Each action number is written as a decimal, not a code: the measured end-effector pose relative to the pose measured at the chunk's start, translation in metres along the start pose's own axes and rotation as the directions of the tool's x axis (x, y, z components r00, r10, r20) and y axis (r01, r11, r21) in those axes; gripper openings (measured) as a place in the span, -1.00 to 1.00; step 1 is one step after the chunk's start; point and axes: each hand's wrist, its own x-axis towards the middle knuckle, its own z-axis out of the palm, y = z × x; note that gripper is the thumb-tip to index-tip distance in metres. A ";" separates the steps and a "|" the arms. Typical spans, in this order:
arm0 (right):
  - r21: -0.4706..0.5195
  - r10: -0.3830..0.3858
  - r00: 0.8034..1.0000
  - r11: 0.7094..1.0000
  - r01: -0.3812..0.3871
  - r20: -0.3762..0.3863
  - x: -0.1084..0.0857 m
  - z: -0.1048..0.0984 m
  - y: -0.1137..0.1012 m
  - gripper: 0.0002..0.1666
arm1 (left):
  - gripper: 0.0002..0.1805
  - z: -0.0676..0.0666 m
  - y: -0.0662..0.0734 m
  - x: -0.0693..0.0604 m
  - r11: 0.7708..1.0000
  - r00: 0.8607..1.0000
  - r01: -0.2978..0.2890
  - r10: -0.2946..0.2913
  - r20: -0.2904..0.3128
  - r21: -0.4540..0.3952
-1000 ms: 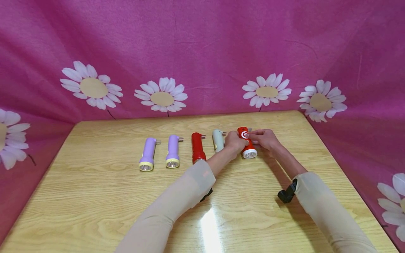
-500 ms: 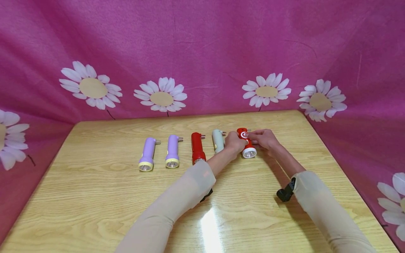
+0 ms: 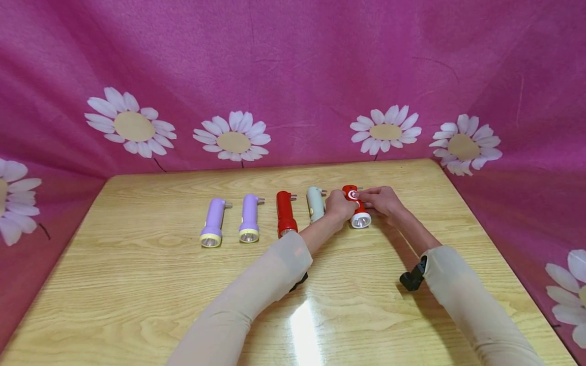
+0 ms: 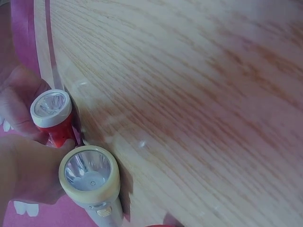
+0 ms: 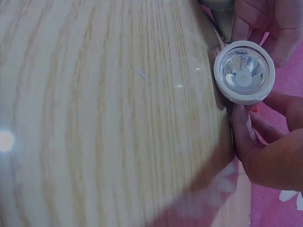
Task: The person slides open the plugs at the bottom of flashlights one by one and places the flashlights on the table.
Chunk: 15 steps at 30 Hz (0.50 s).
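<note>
At the right end of a row on the table, a red flashlight (image 3: 361, 207) with a white head ring and a round white emblem lies with its lens toward me. My left hand (image 3: 341, 206) grips its body from the left. From the right, my right hand (image 3: 386, 201) holds it, thumb and fingers near the emblem. In the right wrist view, its white-ringed lens (image 5: 244, 73) sits between my right hand (image 5: 272, 151) and my left hand (image 5: 270, 23). A grey flashlight (image 3: 315, 201) lies just left of my left hand, which partly covers it.
Left of the grey one lie another red flashlight (image 3: 286, 211), its head partly behind my left forearm, and two purple flashlights (image 3: 249, 216) with pale yellow head rings. Metal plug prongs stick out of their tail ends. A pink flowered cloth (image 3: 302, 101) hangs behind the wooden table (image 3: 137, 284).
The held red flashlight has shifted very slightly, and its prongs show a little less beside the right fingers. Both hands stay on it. The other flashlights lie as before.
</note>
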 end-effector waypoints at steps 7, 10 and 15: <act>-0.017 0.001 1.000 1.000 0.000 0.005 -0.002 0.002 -0.003 -0.47 | -0.91 -0.003 0.001 -0.001 1.000 1.000 -0.005 0.005 -0.002 0.019; -0.028 0.002 1.000 1.000 -0.002 0.000 -0.002 0.002 -0.004 -0.46 | -0.90 -0.003 0.001 -0.001 1.000 1.000 -0.006 0.006 0.001 0.019; -0.038 -0.001 1.000 0.999 0.001 -0.002 -0.002 0.002 -0.002 -0.45 | -0.88 -0.003 0.002 -0.001 1.000 1.000 -0.012 0.012 0.015 0.015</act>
